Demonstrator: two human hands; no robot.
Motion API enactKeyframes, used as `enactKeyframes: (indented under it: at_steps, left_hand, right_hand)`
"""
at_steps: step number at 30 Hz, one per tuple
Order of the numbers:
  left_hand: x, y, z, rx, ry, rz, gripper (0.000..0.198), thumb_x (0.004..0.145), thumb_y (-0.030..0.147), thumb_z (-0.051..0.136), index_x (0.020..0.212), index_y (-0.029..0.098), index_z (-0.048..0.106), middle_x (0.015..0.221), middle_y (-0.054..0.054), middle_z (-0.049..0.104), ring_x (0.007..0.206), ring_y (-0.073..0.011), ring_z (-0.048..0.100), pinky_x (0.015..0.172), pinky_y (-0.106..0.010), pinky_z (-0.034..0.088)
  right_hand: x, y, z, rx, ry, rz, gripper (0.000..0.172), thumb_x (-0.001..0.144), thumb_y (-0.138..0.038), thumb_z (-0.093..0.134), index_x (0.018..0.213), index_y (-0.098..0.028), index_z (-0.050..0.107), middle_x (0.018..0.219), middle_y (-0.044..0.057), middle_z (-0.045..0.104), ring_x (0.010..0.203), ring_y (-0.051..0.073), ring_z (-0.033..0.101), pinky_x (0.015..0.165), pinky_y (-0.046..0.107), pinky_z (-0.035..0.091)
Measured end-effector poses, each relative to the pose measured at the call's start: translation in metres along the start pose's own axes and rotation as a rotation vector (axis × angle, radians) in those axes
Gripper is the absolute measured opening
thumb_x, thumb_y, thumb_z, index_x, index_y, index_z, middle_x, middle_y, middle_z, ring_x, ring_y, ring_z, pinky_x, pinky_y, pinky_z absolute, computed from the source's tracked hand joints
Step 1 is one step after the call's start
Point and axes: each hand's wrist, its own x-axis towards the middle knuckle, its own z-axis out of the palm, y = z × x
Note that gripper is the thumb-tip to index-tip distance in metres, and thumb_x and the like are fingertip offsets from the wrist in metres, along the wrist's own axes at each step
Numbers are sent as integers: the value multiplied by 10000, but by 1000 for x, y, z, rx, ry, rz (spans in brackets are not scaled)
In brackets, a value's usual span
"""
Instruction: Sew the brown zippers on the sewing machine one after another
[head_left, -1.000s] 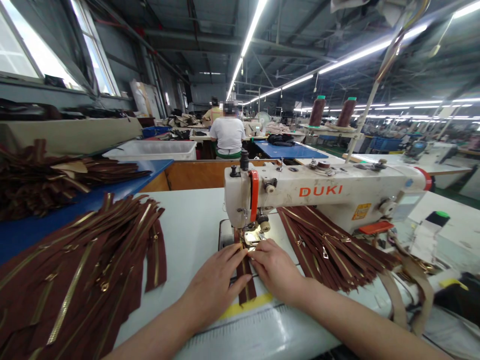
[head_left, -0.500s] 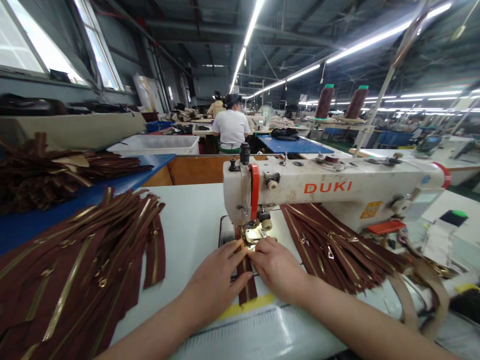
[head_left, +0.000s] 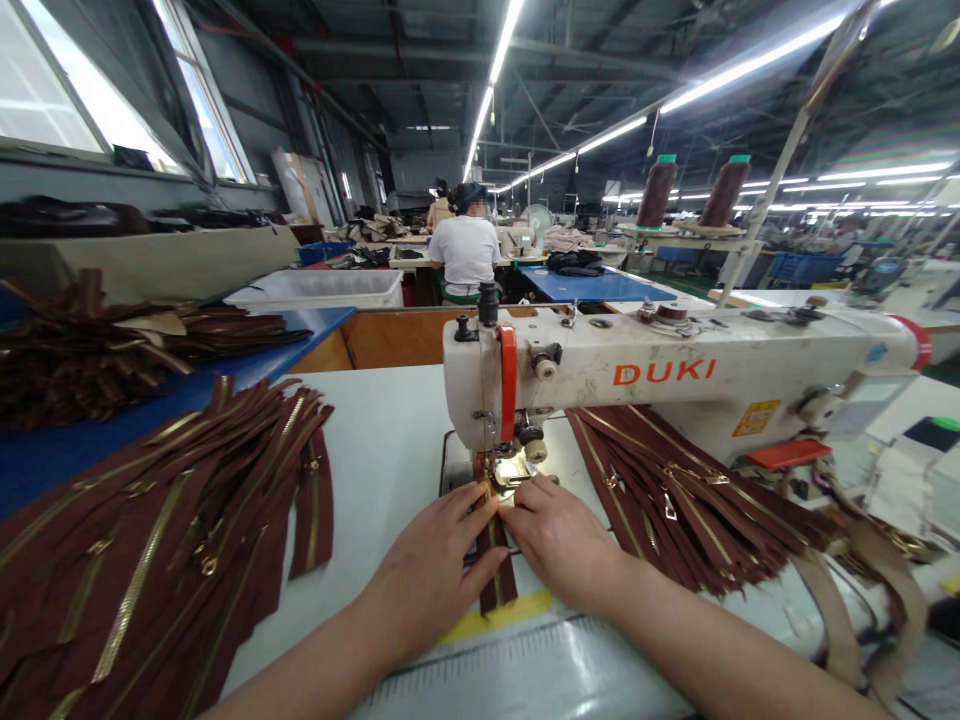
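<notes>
A brown zipper with gold teeth lies lengthwise under the needle area of a white sewing machine, its loose end pointing towards me. My left hand holds it from the left, fingertips pressed down close in front of the presser foot and thumb across the tape. From the right, my right hand has its fingers bent and closed at the zipper's edge, near the lit metal plate. Both hands' fingertips almost meet. What lies beneath them is hidden.
Brown zippers pile up on the left of the table; another bundle lies beneath the machine arm. More brown strips sit on a blue table. Thread cones stand behind. A person sits further ahead.
The view has shifted slightly, so the machine's right end appears further right. Both hands keep nearly the same place and pose on the zipper.
</notes>
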Motion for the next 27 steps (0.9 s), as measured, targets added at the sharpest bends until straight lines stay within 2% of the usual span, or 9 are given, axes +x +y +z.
enactKeyframes:
  at_steps: [13,18,27]
  left_hand:
    - [3,4,-7,58,-58,-4,393,868,344,560,1219,165,573,1269,-135,584,1148,-276,557,974,-453,462]
    - [-4,16,-14,90,-107,11,412,865,335,559,1229,142,566,1282,-145,581,1169,-279,549,972,-446,467]
    - [-41,42,-15,119,34,152,308,927,200,415,1156,152,614,1218,-124,632,1123,-254,591,930,-426,514]
  right_hand:
    - [1,-1,-1,-6,12,18,148,918,-163,493,875,-150,634,838,69,585,850,215,483,759,325,426]
    - [-9,-7,-9,56,1,18,144,899,-125,498,877,-152,638,827,57,576,856,208,497,783,323,439]
    - [-53,-40,-12,317,76,152,157,883,-85,503,895,-184,625,897,47,564,891,190,481,806,313,447]
